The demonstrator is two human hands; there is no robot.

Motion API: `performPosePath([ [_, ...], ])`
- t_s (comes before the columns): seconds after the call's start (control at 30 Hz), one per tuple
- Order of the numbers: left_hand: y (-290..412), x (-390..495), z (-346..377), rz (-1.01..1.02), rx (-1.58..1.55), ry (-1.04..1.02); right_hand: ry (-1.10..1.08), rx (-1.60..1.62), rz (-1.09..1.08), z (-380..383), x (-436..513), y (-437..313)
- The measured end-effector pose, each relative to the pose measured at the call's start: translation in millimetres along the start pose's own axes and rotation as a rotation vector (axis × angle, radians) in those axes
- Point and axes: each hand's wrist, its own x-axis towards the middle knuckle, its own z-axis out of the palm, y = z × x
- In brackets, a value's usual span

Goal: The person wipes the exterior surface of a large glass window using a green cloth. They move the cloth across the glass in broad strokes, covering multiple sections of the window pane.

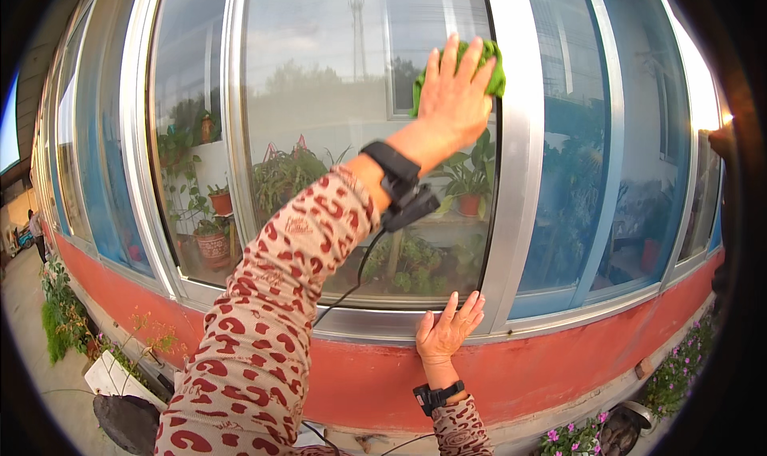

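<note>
My left hand (pixel 455 99), with its fingers spread, presses a crumpled green cloth (pixel 497 75) against the upper right of a window pane (pixel 317 102), beside the silver metal frame (pixel 518 156). The cloth shows around the fingers; its middle is hidden under the hand. Lower down, my right hand (pixel 449 327) rests with fingers apart on the bottom window frame, holding nothing. Both wrists wear black straps with small devices, and a black cable hangs from the left one. The patterned sleeves cover both forearms.
Potted plants (pixel 222 201) stand behind the glass. Below the windows runs a red wall (pixel 359 378). Pink flowers (pixel 683 360) grow at the lower right, and green plants (pixel 57 318) stand at the left. A person (pixel 37 234) is far off at the left edge.
</note>
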Motion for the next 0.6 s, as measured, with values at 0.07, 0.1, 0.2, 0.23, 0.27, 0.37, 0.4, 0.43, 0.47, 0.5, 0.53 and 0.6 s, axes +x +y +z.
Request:
performPosePath([
  [0.07,27,-71,-6,0.061,-0.071,-0.096,0.087,0.056,-0.021,1,0,0],
  [0.1,38,-104,-13,0.107,-0.135,-0.089,0.105,0.115,-0.013,2,1,0],
  [0.2,64,-187,-39,0.285,-0.202,-0.348,0.260,0.279,-0.039,1,0,4],
  [0.23,70,-206,-46,0.349,-0.193,-0.370,0.266,0.306,-0.039,1,0,6],
  [0.27,75,-224,-53,0.407,-0.248,-0.418,0.287,0.341,-0.040,1,0,7],
  [0.37,78,-240,-57,0.549,-0.353,-0.528,0.323,0.407,-0.028,2,-1,10],
  [0.4,76,-239,-54,0.581,-0.373,-0.564,0.316,0.425,-0.021,2,-1,11],
  [0.43,74,-236,-50,0.616,-0.396,-0.645,0.312,0.449,-0.022,3,-2,12],
  [0.47,74,-233,-46,0.611,-0.391,-0.567,0.325,0.448,-0.019,4,-2,13],
  [0.5,76,-231,-42,0.595,-0.364,-0.528,0.331,0.462,-0.012,6,-3,13],
  [0.53,80,-232,-40,0.566,-0.344,-0.502,0.345,0.465,-0.004,7,-3,14],
  [0.6,94,-241,-43,0.429,-0.359,-0.496,0.357,0.520,0.015,9,-5,13],
])
